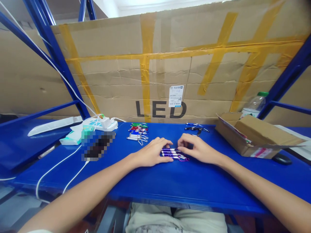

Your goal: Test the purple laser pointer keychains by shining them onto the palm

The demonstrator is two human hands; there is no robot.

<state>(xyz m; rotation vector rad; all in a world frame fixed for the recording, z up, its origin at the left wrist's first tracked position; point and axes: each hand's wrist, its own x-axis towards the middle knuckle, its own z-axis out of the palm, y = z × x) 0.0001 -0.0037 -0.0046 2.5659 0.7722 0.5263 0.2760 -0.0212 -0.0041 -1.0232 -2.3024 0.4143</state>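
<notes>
A short row of small purple keychain flashlights (167,155) with carabiner clips lies on the blue tabletop in front of me. My left hand (155,152) brackets the row from the left, with its thumb along the near side and its fingers at the far side. At the clip end, my right hand (194,148) is closed, thumb and fingertips pinched at the upper flashlight of the row. Its fingers partly hide that contact. A purple carabiner (183,158) sticks out below the right fingertips.
Green, red, blue and silver flashlights (137,132) lie grouped behind my left hand; blue and black ones (193,127) lie behind my right. An open cardboard box (255,152), a black mouse (282,159) and a bottle (255,105) are right. A power strip (99,124) and a blurred-out phone (98,146) are left.
</notes>
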